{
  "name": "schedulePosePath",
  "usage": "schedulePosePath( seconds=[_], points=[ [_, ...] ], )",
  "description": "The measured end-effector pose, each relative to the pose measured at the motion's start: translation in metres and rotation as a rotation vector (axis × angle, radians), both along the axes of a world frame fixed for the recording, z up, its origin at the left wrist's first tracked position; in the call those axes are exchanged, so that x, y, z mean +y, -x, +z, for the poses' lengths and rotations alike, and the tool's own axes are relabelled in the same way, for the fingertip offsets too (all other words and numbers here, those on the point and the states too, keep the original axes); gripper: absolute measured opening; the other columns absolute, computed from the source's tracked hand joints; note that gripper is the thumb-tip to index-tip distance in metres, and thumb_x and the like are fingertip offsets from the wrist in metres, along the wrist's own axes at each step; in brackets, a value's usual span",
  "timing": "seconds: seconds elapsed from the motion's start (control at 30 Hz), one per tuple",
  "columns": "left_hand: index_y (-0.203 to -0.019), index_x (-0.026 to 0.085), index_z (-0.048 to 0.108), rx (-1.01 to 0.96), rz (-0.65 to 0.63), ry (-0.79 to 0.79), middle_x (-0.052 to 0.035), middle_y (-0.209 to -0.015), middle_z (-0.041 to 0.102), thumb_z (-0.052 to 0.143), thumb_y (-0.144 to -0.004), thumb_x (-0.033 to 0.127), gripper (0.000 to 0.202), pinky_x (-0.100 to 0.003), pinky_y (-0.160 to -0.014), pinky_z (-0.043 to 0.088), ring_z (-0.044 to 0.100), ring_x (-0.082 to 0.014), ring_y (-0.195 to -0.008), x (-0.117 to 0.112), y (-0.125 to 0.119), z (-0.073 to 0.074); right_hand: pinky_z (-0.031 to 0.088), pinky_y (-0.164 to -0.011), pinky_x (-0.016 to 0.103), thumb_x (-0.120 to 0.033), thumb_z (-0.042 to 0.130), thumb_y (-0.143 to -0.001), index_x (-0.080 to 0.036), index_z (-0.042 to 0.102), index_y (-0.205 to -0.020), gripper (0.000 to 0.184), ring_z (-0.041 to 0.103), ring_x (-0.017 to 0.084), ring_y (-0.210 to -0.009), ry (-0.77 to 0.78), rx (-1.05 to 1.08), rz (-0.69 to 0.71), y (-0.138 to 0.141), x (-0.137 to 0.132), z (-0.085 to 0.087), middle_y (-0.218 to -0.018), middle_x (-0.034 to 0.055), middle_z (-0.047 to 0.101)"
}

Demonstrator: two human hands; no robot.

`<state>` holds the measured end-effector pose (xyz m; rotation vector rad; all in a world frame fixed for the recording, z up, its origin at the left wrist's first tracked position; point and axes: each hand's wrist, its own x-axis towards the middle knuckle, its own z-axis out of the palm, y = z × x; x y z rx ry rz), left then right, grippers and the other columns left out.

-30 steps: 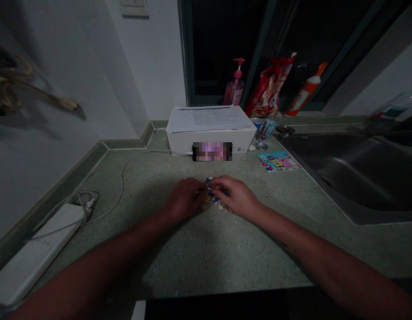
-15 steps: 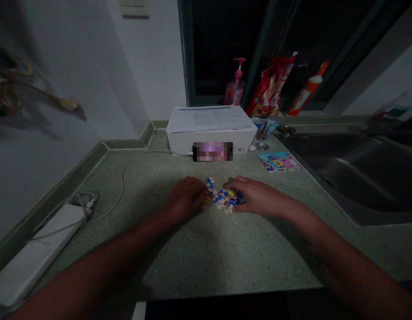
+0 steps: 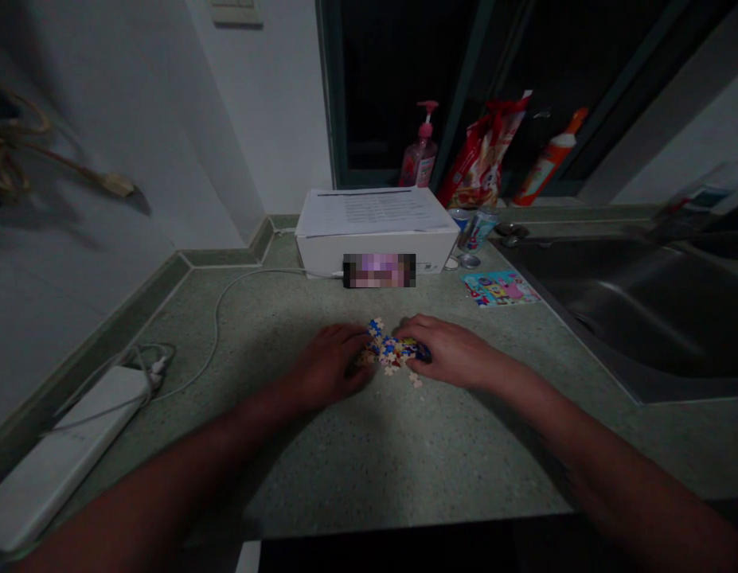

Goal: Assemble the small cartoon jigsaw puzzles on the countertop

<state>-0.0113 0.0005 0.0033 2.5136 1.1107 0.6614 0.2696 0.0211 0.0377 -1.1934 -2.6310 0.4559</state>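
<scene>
A small pile of jigsaw puzzle pieces [image 3: 391, 350], some showing blue and yellow print and others pale backs, lies on the counter between my hands. My left hand [image 3: 329, 362] rests at the pile's left edge, its fingers and thumb curled round pieces there. From the right, my right hand [image 3: 446, 350] closes its bent fingers and thumb round the pieces on that side. The fingers partly hide the pieces they touch. One loose piece [image 3: 415, 380] lies just in front of the pile. Behind and to the right is a colourful cartoon picture card [image 3: 501, 288].
A white box [image 3: 374, 231] with printed paper on top stands behind the pile, a phone [image 3: 379, 270] leaning against it. The phone's cable runs left to a white power strip [image 3: 70, 454]. Cans [image 3: 481, 231] stand beside the box; a sink [image 3: 661, 302] is at right.
Both hands have pushed the pieces closer together, so the gap in the pile has narrowed. My right hand has shifted slightly left, and one piece now lies apart in front.
</scene>
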Motion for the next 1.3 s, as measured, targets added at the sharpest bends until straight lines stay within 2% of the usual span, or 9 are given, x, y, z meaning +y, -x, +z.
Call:
schedulePosePath(
  seconds=[0.13,0.33,0.5,0.77,0.83,0.93,1.03,1.17,1.3],
  points=[
    [-0.132,0.026,0.071,0.004,0.016,-0.015,-0.0132,-0.134,0.075,0.070,-0.096,0.026,0.036,-0.062,-0.109,0.056,0.070,-0.0373,-0.124,0.001,-0.005,0.001,0.060,-0.098,0.046,-0.013,0.069,-0.088,-0.027,0.075,-0.125,0.040,0.073,0.031,-0.114,-0.016,0.024,-0.011,0.005,-0.001,-0.002,-0.124,0.0107,0.076],
    [-0.129,0.029,0.072,-0.002,0.049,0.008,-0.0099,-0.123,0.078,0.070,-0.097,0.023,0.032,-0.054,-0.102,0.060,0.071,-0.0332,-0.116,0.000,-0.009,0.003,0.060,-0.100,0.047,-0.016,0.068,-0.088,-0.030,0.070,-0.128,0.042,0.071,0.032,-0.118,-0.037,0.024,-0.031,0.011,-0.003,-0.005,-0.127,0.0102,0.073],
    [-0.128,0.028,0.072,-0.010,0.067,0.021,-0.0097,-0.119,0.077,0.066,-0.100,0.021,0.029,-0.051,-0.099,0.061,0.071,-0.0320,-0.112,0.002,-0.010,-0.001,0.059,-0.104,0.045,-0.019,0.068,-0.093,-0.029,0.067,-0.133,0.042,0.070,0.030,-0.122,-0.035,0.070,-0.053,0.014,-0.003,-0.006,-0.132,0.0100,0.071],
    [-0.122,0.029,0.075,-0.022,0.082,-0.001,-0.0091,-0.115,0.077,0.062,-0.102,0.017,0.027,-0.051,-0.098,0.061,0.072,-0.0306,-0.110,0.004,-0.011,-0.005,0.060,-0.086,0.039,-0.014,0.061,-0.095,-0.027,0.075,-0.116,0.028,0.074,0.024,-0.097,-0.006,0.085,-0.114,0.018,0.000,-0.011,-0.109,0.0068,0.076],
    [-0.119,0.028,0.075,-0.029,0.076,-0.007,-0.0089,-0.114,0.077,0.060,-0.102,0.016,0.026,-0.050,-0.098,0.061,0.072,-0.0296,-0.108,0.004,-0.011,-0.006,0.060,-0.088,0.041,-0.017,0.062,-0.096,-0.027,0.075,-0.115,0.025,0.074,0.025,-0.100,-0.021,0.102,-0.118,0.018,0.000,-0.011,-0.113,0.0080,0.076],
    [-0.115,0.026,0.075,-0.031,0.057,-0.011,-0.0088,-0.114,0.077,0.057,-0.104,0.016,0.023,-0.049,-0.098,0.061,0.071,-0.0285,-0.108,0.004,-0.012,-0.004,0.060,-0.100,0.046,-0.025,0.069,-0.096,-0.028,0.073,-0.121,0.025,0.073,0.029,-0.115,-0.056,0.117,-0.122,0.018,0.000,-0.011,-0.126,0.0106,0.075],
    [-0.111,0.025,0.076,-0.044,0.058,-0.003,-0.0086,-0.112,0.077,0.057,-0.104,0.017,0.022,-0.048,-0.098,0.060,0.072,-0.0285,-0.107,0.003,-0.012,0.000,0.057,-0.107,0.050,-0.027,0.070,-0.098,-0.025,0.073,-0.121,0.023,0.071,0.031,-0.121,-0.049,0.082,-0.108,0.016,0.002,-0.012,-0.125,0.0119,0.076],
    [-0.111,0.025,0.076,-0.074,0.093,0.023,-0.0087,-0.111,0.078,0.057,-0.105,0.018,0.021,-0.050,-0.098,0.059,0.072,-0.0294,-0.105,0.001,-0.013,0.004,0.059,-0.102,0.049,-0.025,0.065,-0.101,-0.027,0.075,-0.117,0.019,0.073,0.031,-0.115,-0.045,0.051,-0.092,0.016,0.003,-0.013,-0.119,0.0107,0.078],
    [-0.114,0.025,0.076,-0.077,0.100,0.030,-0.0084,-0.111,0.079,0.059,-0.104,0.021,0.020,-0.051,-0.098,0.059,0.072,-0.0300,-0.105,0.003,-0.013,0.002,0.060,-0.097,0.050,-0.023,0.060,-0.102,-0.025,0.077,-0.116,0.023,0.074,0.033,-0.110,-0.080,0.025,-0.117,0.020,0.000,-0.009,-0.116,0.0129,0.079]
  ],
)
